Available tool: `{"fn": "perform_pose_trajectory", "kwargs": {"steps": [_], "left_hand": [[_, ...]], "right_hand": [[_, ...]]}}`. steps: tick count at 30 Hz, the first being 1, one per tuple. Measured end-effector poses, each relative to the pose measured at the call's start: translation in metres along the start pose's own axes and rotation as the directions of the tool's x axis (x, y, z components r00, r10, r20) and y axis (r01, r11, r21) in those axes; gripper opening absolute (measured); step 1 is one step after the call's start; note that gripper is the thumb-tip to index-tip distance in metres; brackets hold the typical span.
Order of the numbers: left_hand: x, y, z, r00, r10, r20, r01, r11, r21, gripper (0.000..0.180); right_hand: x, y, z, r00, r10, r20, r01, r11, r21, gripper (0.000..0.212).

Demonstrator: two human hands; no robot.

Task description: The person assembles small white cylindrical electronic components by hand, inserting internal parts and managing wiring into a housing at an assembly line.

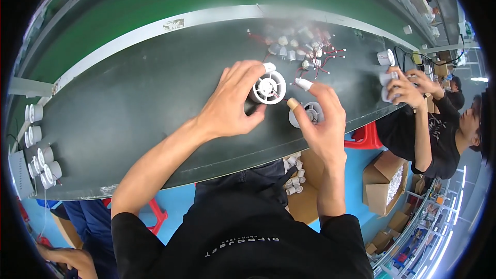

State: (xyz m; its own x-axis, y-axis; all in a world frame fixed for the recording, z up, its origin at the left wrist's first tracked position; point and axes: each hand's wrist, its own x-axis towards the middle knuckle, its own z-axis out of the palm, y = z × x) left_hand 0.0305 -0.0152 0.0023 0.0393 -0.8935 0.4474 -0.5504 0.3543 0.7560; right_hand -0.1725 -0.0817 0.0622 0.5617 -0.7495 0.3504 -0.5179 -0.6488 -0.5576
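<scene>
A white round housing [268,88] with spokes and a central hub, like a small fan, is held by my left hand [230,101]. The fingers curve over its top and the thumb presses from below. Red wire shows at its hub and side. Just to its right, my right hand [324,119] has thumb and index finger spread, white and tan covers on their tips. Between those tips I make out no held thing. A second white housing [312,113] rests on the dark tabletop [155,93], partly hidden by my right hand.
Small white motors [299,46] with red wires lie piled beyond my hands. Several white housings [44,160] stand at the table's left end. At right, a co-worker's hands [405,87] touch more white housings [386,58]. An open carton [305,191] of white parts sits below the table edge.
</scene>
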Motion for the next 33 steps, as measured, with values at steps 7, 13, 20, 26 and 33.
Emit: {"fn": "perform_pose_trajectory", "kwargs": {"steps": [7,13,20,26,33], "left_hand": [[-0.002,-0.003,0.006,0.994,-0.083,-0.074,0.068,0.98,-0.186,0.073],[-0.007,-0.011,-0.002,0.991,-0.065,-0.119,0.05,0.991,-0.122,0.072],[-0.014,0.005,0.006,0.994,-0.097,0.05,0.108,0.94,-0.323,0.063],[-0.012,0.002,-0.002,0.985,-0.171,0.027,0.17,0.935,-0.311,0.055],[-0.012,-0.001,0.005,0.993,-0.118,0.022,0.119,0.951,-0.285,0.054]], "right_hand": [[0.003,-0.008,0.01,0.988,-0.113,0.102,0.113,0.994,0.012,0.018],[0.026,0.005,0.0,0.941,-0.297,0.161,0.288,0.955,0.074,0.041],[0.026,-0.003,0.006,0.963,-0.166,0.212,0.175,0.984,-0.026,0.042],[0.025,-0.003,-0.002,0.976,-0.14,0.166,0.163,0.978,-0.129,0.044],[0.023,0.002,0.006,0.975,-0.14,0.172,0.13,0.989,0.064,0.045]]}}
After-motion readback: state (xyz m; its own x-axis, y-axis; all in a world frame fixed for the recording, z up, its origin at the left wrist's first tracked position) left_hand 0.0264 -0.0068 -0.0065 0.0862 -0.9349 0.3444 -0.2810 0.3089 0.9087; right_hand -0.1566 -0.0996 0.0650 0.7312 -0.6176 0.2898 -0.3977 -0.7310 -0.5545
